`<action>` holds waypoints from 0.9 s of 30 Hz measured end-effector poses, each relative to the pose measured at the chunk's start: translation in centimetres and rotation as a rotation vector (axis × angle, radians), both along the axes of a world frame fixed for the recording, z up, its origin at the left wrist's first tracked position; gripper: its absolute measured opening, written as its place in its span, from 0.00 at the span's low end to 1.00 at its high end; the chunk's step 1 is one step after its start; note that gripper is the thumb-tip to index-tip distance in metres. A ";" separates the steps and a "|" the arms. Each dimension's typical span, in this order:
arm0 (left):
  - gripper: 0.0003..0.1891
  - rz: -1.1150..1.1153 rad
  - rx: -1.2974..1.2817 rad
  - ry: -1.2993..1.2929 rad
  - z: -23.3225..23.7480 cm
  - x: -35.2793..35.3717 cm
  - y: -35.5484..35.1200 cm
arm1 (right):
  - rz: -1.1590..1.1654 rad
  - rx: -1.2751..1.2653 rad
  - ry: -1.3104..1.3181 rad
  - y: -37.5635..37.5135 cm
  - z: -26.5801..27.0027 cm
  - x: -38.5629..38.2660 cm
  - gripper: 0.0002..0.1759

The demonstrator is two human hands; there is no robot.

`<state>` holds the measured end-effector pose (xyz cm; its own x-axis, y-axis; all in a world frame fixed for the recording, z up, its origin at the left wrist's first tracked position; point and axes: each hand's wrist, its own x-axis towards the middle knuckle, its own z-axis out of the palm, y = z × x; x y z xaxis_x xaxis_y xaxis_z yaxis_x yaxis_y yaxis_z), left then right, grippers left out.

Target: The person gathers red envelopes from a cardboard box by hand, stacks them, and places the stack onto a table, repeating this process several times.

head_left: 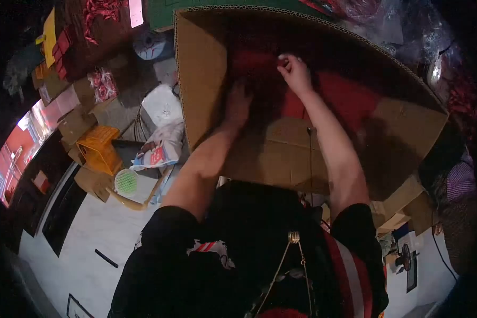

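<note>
A large cardboard box [201, 63] stands open in front of me, and both my arms reach into it. Deep red material [340, 98] lies inside; its kind is hard to make out in the dim light. Near the back of the box, my right hand [296, 75] is closed, thumb and fingers pinched together over the red material. Whatever sits between those fingertips is too small and dark to name. My left hand [239, 102] is low in shadow by the box's left wall, its fingers lost in the dark.
Left of the box are a white printed bag [159, 148], an orange crate [98, 148] and a green-topped round item [125, 182]. Clear plastic wrapping [376, 21] lies at the upper right. More cardboard [408, 204] sits at the lower right, above a pale floor [98, 225].
</note>
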<state>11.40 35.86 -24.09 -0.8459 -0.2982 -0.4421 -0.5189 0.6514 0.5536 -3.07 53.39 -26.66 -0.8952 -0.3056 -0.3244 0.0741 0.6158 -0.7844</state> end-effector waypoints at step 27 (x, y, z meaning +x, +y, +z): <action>0.28 -0.217 0.000 -0.114 -1.7 2.4 -0.3 | 0.010 -0.256 -0.273 1.3 0.5 4.2 0.10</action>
